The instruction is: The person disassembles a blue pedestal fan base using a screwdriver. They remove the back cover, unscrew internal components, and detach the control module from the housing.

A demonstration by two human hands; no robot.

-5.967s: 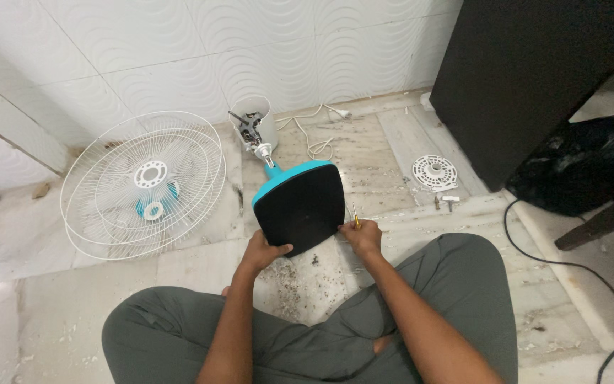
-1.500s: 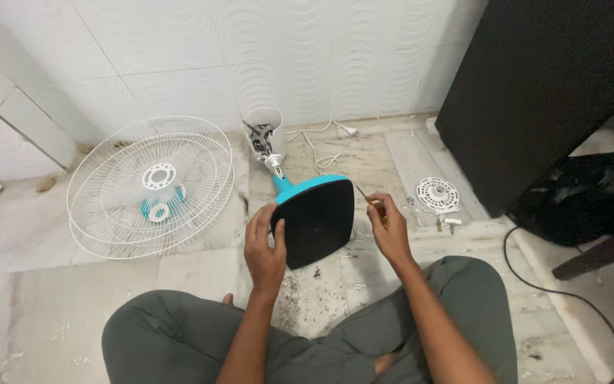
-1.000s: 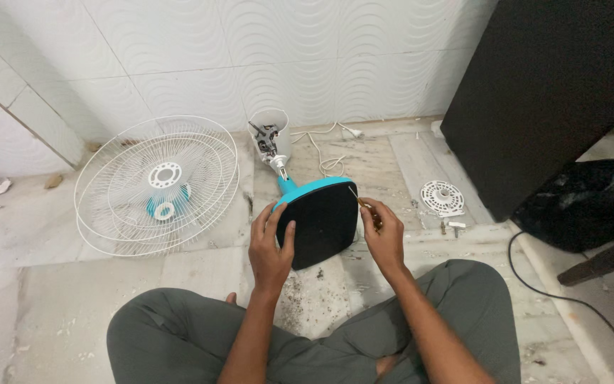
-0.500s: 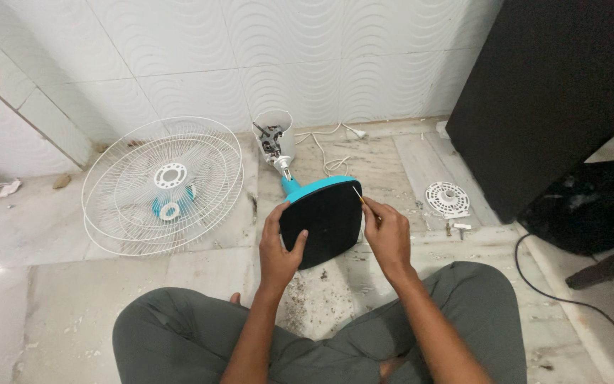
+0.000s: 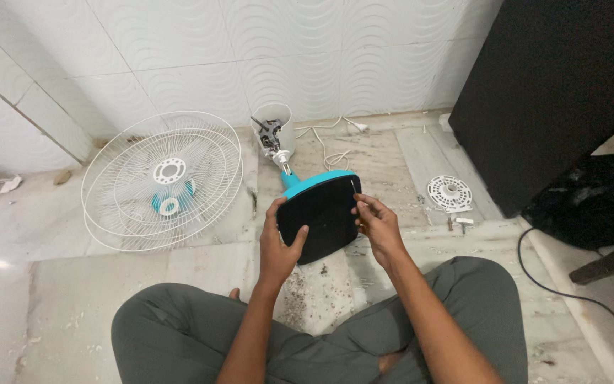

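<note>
Grilles (image 5: 163,180): I see two white wire fan grilles stacked flat on the floor at far left, against the tiled wall, with a teal hub showing through the centre.
Left hand (image 5: 281,242): I have it closed on the left edge of the fan base, thumb across the dark underside, fingers wrapped behind.
Base (image 5: 319,217): it sits between my hands, above my crossed legs and off the floor, black underside tilted up toward me, teal rim at the top edge.
Axis: the fan's long line runs from the base away from me and slightly left, up the teal neck to the motor.
Motor (image 5: 274,135): the bare head points away toward the wall, its white housing near the floor.
Right hand (image 5: 376,224): fingers are pinched on a thin tool whose tip meets the base's upper right corner.
Cord (image 5: 327,146): white, looped on the floor behind the motor.
Disc (image 5: 449,193): a white round part lies well right, beside the black cabinet (image 5: 556,85).
</note>
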